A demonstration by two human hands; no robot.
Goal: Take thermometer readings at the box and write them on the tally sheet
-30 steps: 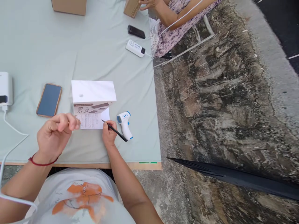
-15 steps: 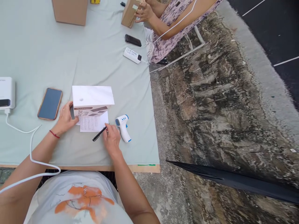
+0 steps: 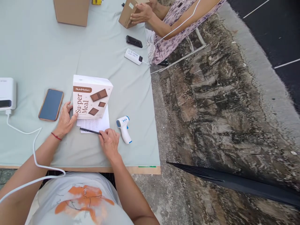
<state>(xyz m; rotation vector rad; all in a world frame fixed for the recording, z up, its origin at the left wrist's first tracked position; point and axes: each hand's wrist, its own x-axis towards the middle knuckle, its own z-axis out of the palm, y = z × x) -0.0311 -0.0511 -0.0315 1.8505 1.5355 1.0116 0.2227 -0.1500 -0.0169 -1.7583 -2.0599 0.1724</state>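
Observation:
A white and brown food box marked "Super Meal" stands tilted back over printed sheets of paper, its front facing me. My left hand grips the box at its lower left edge, thumb on the front. Between the fingers of my right hand is a black pen, lying across the lower part of the papers. A white and blue infrared thermometer rests just right of that hand. Left of my left hand lies a smartphone in a brown case.
A white power bank with a white cable is at the left. Farther back are a cardboard box, a black device and a white device. At the far right corner another person's hands hold a small carton.
The food box has tipped back, so its printed front now shows. My right hand has shifted slightly left and the pen has swung flatter over the papers. The other person's carton has turned.

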